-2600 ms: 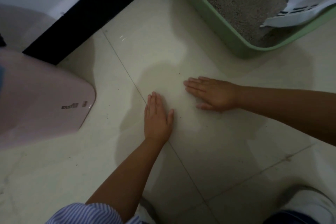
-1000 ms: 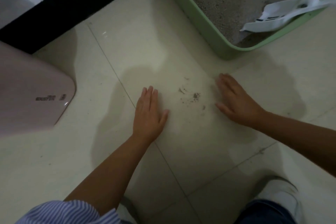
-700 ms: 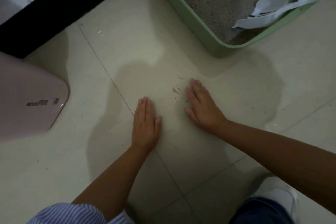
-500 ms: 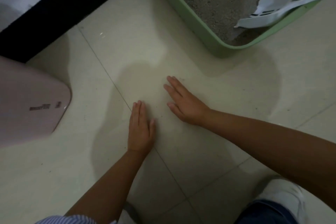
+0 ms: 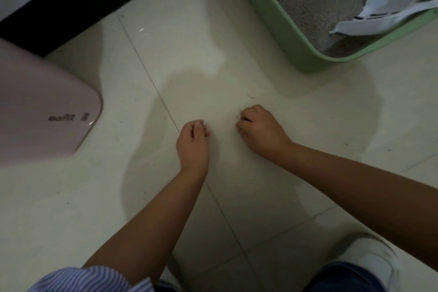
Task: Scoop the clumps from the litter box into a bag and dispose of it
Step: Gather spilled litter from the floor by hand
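Floor: pale glossy tiles with thin grout lines; we crouch over them, and one grout line runs under our left wrist.
Left hand: our left hand rests on the floor with its fingers curled in to a narrow, loose fist; we cannot tell whether anything is inside.
Right hand: our right hand sits just beside the left, apart from it, knuckles up and fingers bunched tight against the tile.
Grit: a few dark specks of litter show at our right fingertips; whether the fingers pinch them we cannot tell. One stray wisp lies on the floor just beyond those fingers.
Box: the green litter box stands well beyond our right fingers, up and to the right, its near corner closest to us; grey litter fills it.
Scoop: a white scoop lies in the box at the far right, propped against the rim, well apart from both hands.
Bin: a pink bin with a small dark label lies to the left of our left fingers, well apart.
Wall: a black skirting strip runs beyond the left fingers, under a white wall.
Clothes: a striped sleeve shows at the bottom left and a white shoe at the bottom right.
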`<state>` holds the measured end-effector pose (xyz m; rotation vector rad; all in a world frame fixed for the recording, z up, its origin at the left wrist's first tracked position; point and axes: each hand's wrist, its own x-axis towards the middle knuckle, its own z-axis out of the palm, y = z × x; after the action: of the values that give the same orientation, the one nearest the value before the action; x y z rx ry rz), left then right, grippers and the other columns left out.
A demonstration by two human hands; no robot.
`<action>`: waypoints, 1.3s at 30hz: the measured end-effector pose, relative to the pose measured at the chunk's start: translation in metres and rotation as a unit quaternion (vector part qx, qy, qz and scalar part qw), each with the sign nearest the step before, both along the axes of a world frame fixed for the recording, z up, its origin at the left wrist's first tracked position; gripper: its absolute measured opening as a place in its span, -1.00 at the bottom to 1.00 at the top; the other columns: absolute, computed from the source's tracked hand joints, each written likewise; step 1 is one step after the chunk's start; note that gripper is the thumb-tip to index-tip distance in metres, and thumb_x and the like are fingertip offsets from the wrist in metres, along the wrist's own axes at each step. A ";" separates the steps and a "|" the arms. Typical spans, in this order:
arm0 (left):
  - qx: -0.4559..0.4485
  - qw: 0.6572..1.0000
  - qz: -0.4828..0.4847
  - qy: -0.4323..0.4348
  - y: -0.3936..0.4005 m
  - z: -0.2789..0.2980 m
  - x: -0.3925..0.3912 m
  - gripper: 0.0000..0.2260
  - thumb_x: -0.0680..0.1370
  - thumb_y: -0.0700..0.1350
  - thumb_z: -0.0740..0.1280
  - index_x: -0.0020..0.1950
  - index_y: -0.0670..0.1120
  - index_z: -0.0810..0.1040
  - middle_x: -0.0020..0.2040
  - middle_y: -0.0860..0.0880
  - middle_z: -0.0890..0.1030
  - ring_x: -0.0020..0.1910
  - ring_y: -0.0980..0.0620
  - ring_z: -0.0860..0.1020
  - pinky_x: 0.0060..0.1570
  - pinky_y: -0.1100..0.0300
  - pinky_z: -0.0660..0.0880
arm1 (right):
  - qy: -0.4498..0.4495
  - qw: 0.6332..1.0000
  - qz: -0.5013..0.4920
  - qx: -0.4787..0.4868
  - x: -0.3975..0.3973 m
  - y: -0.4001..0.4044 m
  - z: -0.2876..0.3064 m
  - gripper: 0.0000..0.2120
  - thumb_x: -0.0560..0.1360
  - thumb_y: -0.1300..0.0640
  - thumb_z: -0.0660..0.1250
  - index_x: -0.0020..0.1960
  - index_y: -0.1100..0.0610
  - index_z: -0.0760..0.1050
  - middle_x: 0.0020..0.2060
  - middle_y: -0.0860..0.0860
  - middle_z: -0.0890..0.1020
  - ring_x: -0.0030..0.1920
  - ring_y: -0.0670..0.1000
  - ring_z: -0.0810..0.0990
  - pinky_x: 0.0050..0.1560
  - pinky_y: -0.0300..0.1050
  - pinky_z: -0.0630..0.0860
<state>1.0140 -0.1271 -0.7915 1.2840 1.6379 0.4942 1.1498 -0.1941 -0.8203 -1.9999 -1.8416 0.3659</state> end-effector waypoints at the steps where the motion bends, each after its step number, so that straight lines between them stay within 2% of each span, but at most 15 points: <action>1: -0.010 1.000 0.006 -0.016 -0.001 0.000 0.002 -0.79 0.62 -0.24 0.13 -0.16 -0.09 0.49 -0.29 0.03 0.51 -0.25 0.03 0.51 -0.09 0.10 0.48 | -0.006 1.000 0.026 -0.007 0.004 -0.001 -0.001 -0.86 0.16 0.38 0.49 -0.44 0.31 0.52 -0.43 0.17 0.56 -0.40 0.15 0.55 -0.43 -0.20 0.49; 4: -0.034 0.998 0.000 -0.057 -0.007 0.002 0.004 -0.71 0.62 -0.26 0.12 -0.25 -0.03 0.46 -0.31 0.00 0.50 -0.36 0.17 0.51 -0.27 0.32 0.46 | -0.006 0.998 0.058 -0.011 0.021 -0.009 -0.001 -0.89 0.22 0.39 0.44 -0.43 0.33 0.52 -0.41 0.19 0.58 -0.40 0.17 0.56 -0.42 -0.14 0.54; 7: -0.094 0.992 0.013 -0.089 -0.013 0.003 0.007 -0.71 0.63 -0.26 0.10 -0.25 -0.08 0.46 -0.33 -0.03 0.49 -0.45 0.23 0.50 -0.40 0.42 0.43 | 0.031 0.998 0.033 -0.035 0.034 -0.020 0.007 -0.76 0.38 0.13 0.29 -0.26 0.30 0.61 -0.29 0.18 0.63 -0.29 0.18 0.60 -0.21 -0.14 0.55; 10: -0.167 0.977 0.015 -0.129 -0.014 0.005 0.008 -0.71 0.64 -0.20 0.09 -0.23 -0.11 0.46 -0.31 -0.06 0.51 -0.40 0.13 0.54 -0.36 0.34 0.46 | 0.008 0.995 -0.024 -0.092 0.039 -0.027 0.013 -0.58 0.24 0.11 0.52 0.00 0.35 0.60 -0.19 0.26 0.60 -0.17 0.26 0.58 -0.11 -0.02 0.54; 12: -0.205 0.968 0.006 -0.145 -0.014 0.007 0.008 -0.70 0.65 -0.15 0.06 -0.21 -0.12 0.46 -0.30 -0.06 0.52 -0.48 0.20 0.56 -0.38 0.36 0.47 | 0.003 0.989 -0.039 -0.140 0.037 -0.027 0.012 -0.50 0.23 0.15 0.56 0.09 0.37 0.56 -0.16 0.30 0.56 -0.13 0.30 0.54 -0.10 0.04 0.53; 15: -0.227 0.963 0.014 -0.145 -0.011 0.009 0.008 -0.69 0.66 -0.12 0.04 -0.21 -0.11 0.46 -0.29 -0.05 0.51 -0.52 0.23 0.54 -0.41 0.37 0.46 | 0.014 0.991 -0.019 -0.133 0.028 -0.024 0.007 -0.70 0.22 0.25 0.53 -0.13 0.40 0.60 -0.29 0.28 0.56 -0.26 0.26 0.57 -0.25 -0.03 0.55; 19: -0.235 0.961 0.055 -0.137 -0.007 0.014 0.008 -0.68 0.66 -0.09 0.05 -0.21 -0.12 0.46 -0.29 -0.05 0.51 -0.38 0.09 0.52 -0.33 0.30 0.45 | 0.006 0.992 0.010 -0.129 0.025 -0.018 0.003 -0.87 0.21 0.32 0.45 -0.41 0.36 0.52 -0.44 0.23 0.52 -0.45 0.20 0.55 -0.51 -0.07 0.55; 23: -0.269 0.947 0.090 -0.152 -0.002 0.018 0.006 -0.66 0.66 -0.05 0.04 -0.21 -0.15 0.45 -0.27 -0.08 0.49 -0.32 0.04 0.50 -0.26 0.24 0.44 | -0.019 0.985 0.045 -0.167 0.029 -0.012 0.007 -0.78 0.03 0.52 0.47 -0.46 0.35 0.46 -0.50 0.22 0.50 -0.53 0.17 0.51 -0.61 -0.18 0.47; 26: -0.317 0.927 0.100 -0.176 0.003 0.021 0.003 -0.61 0.66 0.01 0.01 -0.12 -0.22 0.47 -0.19 -0.13 0.51 -0.20 -0.03 0.52 -0.13 0.16 0.46 | -0.057 0.989 0.070 -0.119 0.027 -0.012 0.014 -0.90 0.13 0.47 0.23 -0.46 0.32 0.44 -0.50 0.20 0.50 -0.54 0.16 0.50 -0.60 -0.28 0.36; 27: -0.337 0.917 0.104 -0.186 0.005 0.022 0.001 -0.57 0.65 0.04 -0.01 -0.03 -0.26 0.48 -0.13 -0.15 0.53 -0.11 -0.07 0.53 -0.04 0.12 0.47 | -0.058 0.988 0.076 -0.124 0.027 -0.012 0.012 -0.85 0.17 0.41 0.12 -0.45 0.31 0.45 -0.50 0.19 0.50 -0.53 0.15 0.50 -0.60 -0.30 0.35; 28: -0.357 0.907 0.108 -0.198 0.007 0.024 -0.001 -0.54 0.65 0.07 -0.03 0.10 -0.29 0.46 -0.03 -0.18 0.54 0.00 -0.11 0.51 0.05 0.08 0.44 | -0.061 0.987 0.079 -0.126 0.027 -0.012 0.012 -0.79 0.18 0.38 0.04 -0.44 0.30 0.45 -0.49 0.18 0.51 -0.52 0.14 0.51 -0.59 -0.30 0.35; 30: -0.385 0.888 0.121 -0.222 0.010 0.024 -0.006 -0.47 0.65 0.09 -0.06 0.30 -0.31 0.37 0.18 -0.24 0.49 0.20 -0.16 0.45 0.17 0.03 0.37 | -0.020 0.984 0.047 -0.169 0.025 -0.009 0.017 -0.84 0.20 0.43 0.11 -0.39 0.33 0.47 -0.42 0.23 0.53 -0.43 0.19 0.54 -0.52 -0.24 0.42; 33: -0.412 0.859 0.145 -0.266 0.012 0.021 -0.011 -0.46 0.65 0.07 -0.08 0.34 -0.34 0.35 0.31 -0.27 0.42 0.36 -0.19 0.37 0.23 0.01 0.33 | 0.081 0.981 -0.054 -0.167 0.020 0.002 0.029 -0.90 0.42 0.41 0.24 -0.13 0.40 0.52 -0.12 0.32 0.57 -0.07 0.24 0.55 -0.09 -0.05 0.42; 36: -0.437 0.840 0.144 -0.289 0.009 0.020 -0.013 -0.49 0.65 0.04 -0.06 0.08 -0.33 0.50 0.09 -0.26 0.55 0.17 -0.18 0.50 0.24 0.01 0.34 | 0.167 0.981 -0.023 -0.098 -0.001 0.014 0.055 -0.79 0.47 0.21 0.27 -0.12 0.34 0.61 -0.17 0.23 0.67 -0.12 0.15 0.61 -0.10 -0.14 0.36; 39: -0.447 0.828 0.141 -0.309 0.003 0.019 -0.012 -0.47 0.65 0.01 -0.01 -0.17 -0.32 0.58 -0.23 -0.23 0.66 -0.14 -0.13 0.61 0.15 0.00 0.43 | 0.166 0.979 0.028 -0.115 -0.006 0.012 0.061 -0.74 0.50 0.19 0.25 -0.12 0.37 0.61 -0.18 0.23 0.68 -0.12 0.17 0.61 -0.05 0.00 0.43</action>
<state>1.0020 -0.1239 -0.7726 0.1367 1.2217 0.2087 1.1440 -0.1817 -0.7591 -1.8906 -1.7071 0.9072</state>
